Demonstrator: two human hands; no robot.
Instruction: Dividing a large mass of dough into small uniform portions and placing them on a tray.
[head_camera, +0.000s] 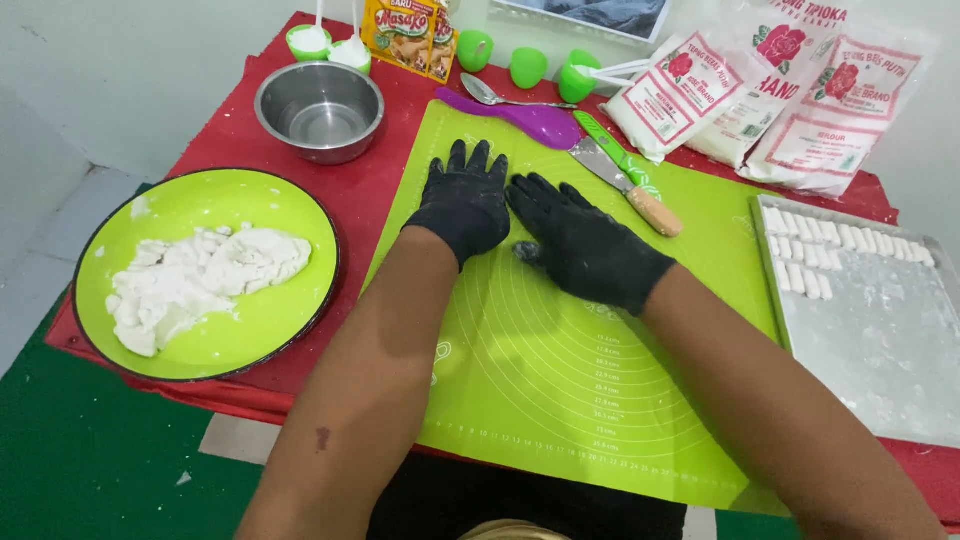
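— What are the hands doing?

— Both wear black gloves and lie flat, fingers stretched out, side by side on the green silicone mat (560, 380). The left hand (462, 203) presses palm down on the mat. The right hand (585, 245) lies just beside it, and a small bit of white dough (527, 252) peeks out under its near-left edge. Neither hand is closed around anything.

— What lies closest beyond them?

— Just far of the fingertips: one purple spatula (535, 120), one metal spoon (497, 97), and one scraper with a wooden handle (628, 187) beside a green-handled tool (607, 148).

— And further out?

— To the left, one green plate (260, 320) holding a lump of white dough (195, 283), and far of it one steel bowl (320, 110). To the right, one metal tray (880, 350) with short white dough pieces (810, 250) in rows at its far end; I cannot count them surely. At the far edge, three flour bags (770, 90), seasoning sachets (408, 35), and five small green cups (528, 66). All rests on a table with a red cloth (230, 140).
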